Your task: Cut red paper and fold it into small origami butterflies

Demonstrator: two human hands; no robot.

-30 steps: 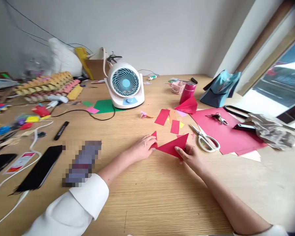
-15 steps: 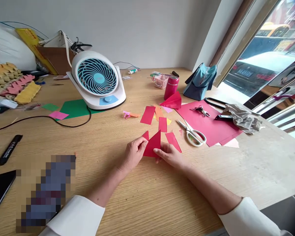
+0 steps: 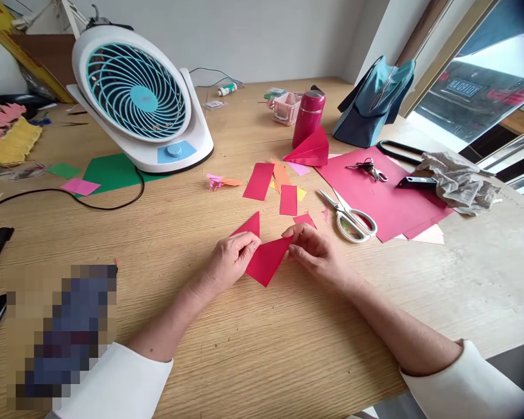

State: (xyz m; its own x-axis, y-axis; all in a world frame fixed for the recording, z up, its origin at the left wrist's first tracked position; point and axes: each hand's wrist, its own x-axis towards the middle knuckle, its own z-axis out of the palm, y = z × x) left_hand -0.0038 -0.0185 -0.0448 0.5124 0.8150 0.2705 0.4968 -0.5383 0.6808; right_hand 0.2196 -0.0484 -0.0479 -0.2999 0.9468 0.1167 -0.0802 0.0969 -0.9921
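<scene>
A piece of red paper [image 3: 267, 261] is held up between both hands over the wooden table. My left hand [image 3: 233, 259] pinches its left side, and a pointed red flap shows beyond the knuckles. With thumb and forefinger my right hand [image 3: 312, 251] grips the paper's upper right corner. Just past the hands lie cut red paper pieces, a larger strip [image 3: 259, 181] and a smaller rectangle [image 3: 289, 200]. One more red piece [image 3: 304, 220] is partly hidden behind my right hand. White-handled scissors [image 3: 353, 224] rest to the right, blades partly apart.
A white fan [image 3: 196, 145] stands at the back left on green paper [image 3: 107, 174]. Behind the scraps are a folded red paper shape [image 3: 311, 150], a red flask [image 3: 309, 116] and a blue bag [image 3: 367, 110]. Red sheets [image 3: 353, 166] carry keys [image 3: 369, 169].
The red paper has turned so a corner points down toward me. My right hand has shifted from its lower edge to the upper right corner. The camera view has moved closer.
</scene>
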